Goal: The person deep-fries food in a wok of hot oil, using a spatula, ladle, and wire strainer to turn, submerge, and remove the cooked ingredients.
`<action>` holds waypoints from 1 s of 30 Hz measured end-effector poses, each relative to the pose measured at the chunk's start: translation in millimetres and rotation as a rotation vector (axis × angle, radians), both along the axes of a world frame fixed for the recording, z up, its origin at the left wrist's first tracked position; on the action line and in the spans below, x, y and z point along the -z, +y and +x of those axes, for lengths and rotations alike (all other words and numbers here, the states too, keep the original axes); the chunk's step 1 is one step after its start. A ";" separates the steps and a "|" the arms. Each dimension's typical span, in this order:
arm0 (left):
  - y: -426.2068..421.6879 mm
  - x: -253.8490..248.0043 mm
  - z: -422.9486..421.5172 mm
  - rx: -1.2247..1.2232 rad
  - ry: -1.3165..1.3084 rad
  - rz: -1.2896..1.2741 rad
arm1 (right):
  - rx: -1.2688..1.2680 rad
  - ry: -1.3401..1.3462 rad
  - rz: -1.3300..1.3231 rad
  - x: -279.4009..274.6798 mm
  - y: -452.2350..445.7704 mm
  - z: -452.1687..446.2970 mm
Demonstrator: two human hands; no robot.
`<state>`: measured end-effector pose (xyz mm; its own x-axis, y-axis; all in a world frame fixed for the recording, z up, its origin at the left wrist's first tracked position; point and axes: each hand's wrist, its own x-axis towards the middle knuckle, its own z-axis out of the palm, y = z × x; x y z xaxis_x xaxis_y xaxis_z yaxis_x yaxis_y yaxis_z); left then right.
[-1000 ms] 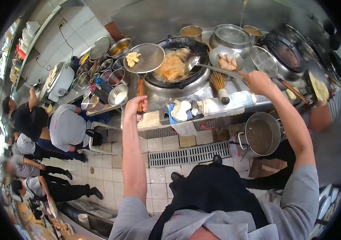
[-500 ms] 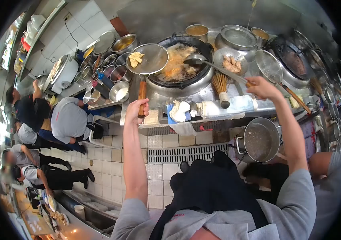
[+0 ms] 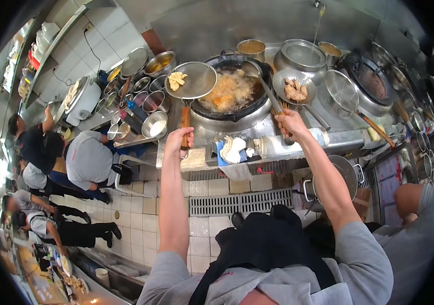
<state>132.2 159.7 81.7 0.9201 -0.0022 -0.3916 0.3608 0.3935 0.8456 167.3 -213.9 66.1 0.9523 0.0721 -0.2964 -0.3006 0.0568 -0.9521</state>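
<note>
My left hand [image 3: 178, 140] is wrapped round the wooden handle of a round mesh strainer [image 3: 200, 81]. Pale yellow food pieces [image 3: 177, 81] sit at the left of its mesh, beside and partly over the wok's left edge. The wok [image 3: 264, 104] holds bubbling oil with orange-golden food [image 3: 229, 91] in it. In my closed right hand [image 3: 290, 124] is a long metal ladle [image 3: 266, 87], its bowl at the wok's far right side. A bamboo brush [image 3: 277, 108] is partly hidden behind that hand.
Right of the wok, a perforated scoop [image 3: 308, 94] holds browned pieces [image 3: 295, 90]. Another mesh strainer [image 3: 341, 90] lies near a second wok [image 3: 374, 84]. Bowls crowd the left counter. A large pot [image 3: 346, 170] stands low beside my right arm. Co-workers [image 3: 91, 160] are at left; another person [image 3: 415, 239] is close right.
My right hand has moved left and nearer the wok, swinging the ladle's shaft steeper. The perforated scoop's handle is now uncovered. The left-hand strainer has shifted slightly right.
</note>
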 end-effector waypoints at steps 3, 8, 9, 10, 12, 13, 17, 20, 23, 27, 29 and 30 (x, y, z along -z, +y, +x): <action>-1.8 4.9 11.6 0.003 -0.003 -0.014 | 0.018 -0.071 -0.064 7.2 10.6 20.4; -8.6 8.1 28.0 -0.021 0.001 -0.024 | 0.037 -0.042 0.007 28.8 30.4 58.3; -8.3 10.6 32.3 -0.014 0.003 -0.049 | 0.051 0.011 0.060 27.2 36.1 59.6; -5.5 13.3 37.1 -0.014 0.016 -0.073 | 0.067 0.066 0.113 25.9 41.4 59.9; -3.4 15.7 44.2 -0.013 0.047 -0.123 | 0.040 0.222 0.388 27.1 44.0 65.6; -3.5 15.9 46.2 -0.009 0.036 -0.102 | 0.025 0.330 0.552 33.4 42.1 74.1; -6.1 15.0 49.3 -0.038 0.047 -0.090 | -0.076 0.533 1.130 37.4 33.1 78.6; -6.5 17.0 51.5 -0.027 0.044 -0.081 | -0.084 0.550 1.341 41.6 29.9 77.2; -11.0 17.2 51.2 -0.025 0.033 -0.048 | -0.069 0.517 1.413 32.8 25.6 65.4; -21.6 22.5 57.7 -0.001 -0.008 0.044 | -0.062 0.479 1.433 13.4 17.6 55.2; -30.7 25.3 61.8 0.002 -0.006 0.087 | -0.065 0.451 1.419 2.2 14.1 50.2; -39.4 21.9 62.6 -0.007 0.010 0.094 | -0.068 0.449 1.410 -2.5 12.7 48.7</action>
